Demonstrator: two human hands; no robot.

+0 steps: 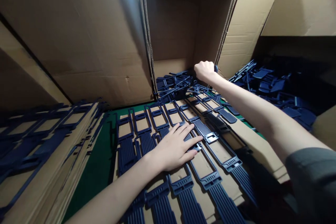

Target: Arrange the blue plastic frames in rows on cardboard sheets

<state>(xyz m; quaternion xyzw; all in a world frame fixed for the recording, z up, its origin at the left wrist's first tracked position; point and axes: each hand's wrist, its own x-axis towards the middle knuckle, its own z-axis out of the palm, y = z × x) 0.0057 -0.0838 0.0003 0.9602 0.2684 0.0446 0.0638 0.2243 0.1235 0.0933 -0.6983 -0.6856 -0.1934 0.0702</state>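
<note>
My left hand (177,145) lies flat with fingers spread on the dark blue slotted plastic frames (206,162), which are laid in rows on a cardboard sheet (223,177). Farther off, my right hand (204,71) is closed in a fist near the mouth of an upright open carton (173,45). A small dark end (215,68) shows beside the fist; what the fingers hold is hidden. Just left of and below that fist is a tangled heap of dark plastic parts (173,85).
At the left stands a stack of cardboard sheets (76,157) with similar frames on top. More loose parts (273,80) fill a dark carton at the right. Tall cardboard walls (78,35) rise behind, and a green surface (96,171) shows between the stacks.
</note>
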